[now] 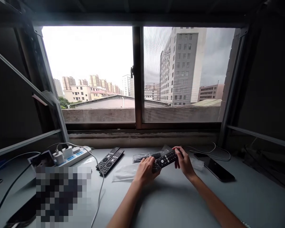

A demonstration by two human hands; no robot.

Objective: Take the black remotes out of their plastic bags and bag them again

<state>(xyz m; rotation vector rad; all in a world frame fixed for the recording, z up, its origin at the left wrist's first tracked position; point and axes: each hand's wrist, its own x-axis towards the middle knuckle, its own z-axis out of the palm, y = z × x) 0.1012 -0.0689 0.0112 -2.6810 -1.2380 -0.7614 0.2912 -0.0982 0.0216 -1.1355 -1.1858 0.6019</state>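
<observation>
A black remote control point(166, 159) with white and dark buttons is held tilted above the desk, its right end higher than its left. My left hand point(146, 171) grips the lower left end, fingers curled round it. At the upper right end, my right hand point(184, 162) pinches the remote between thumb and fingers. Clear plastic shows around the remote, though how far it covers it I cannot tell. Behind my left hand lies a dark item in clear wrapping point(144, 156). A flat translucent plastic bag point(124, 172) rests to the left of that hand.
Two black remotes point(110, 161) lie side by side on the left. Beyond them stands a white power strip point(79, 154) with plugged-in chargers; a white cable point(102, 183) trails to the front edge. A dark phone point(218, 168) lies at right. Part of the lower left is pixelated.
</observation>
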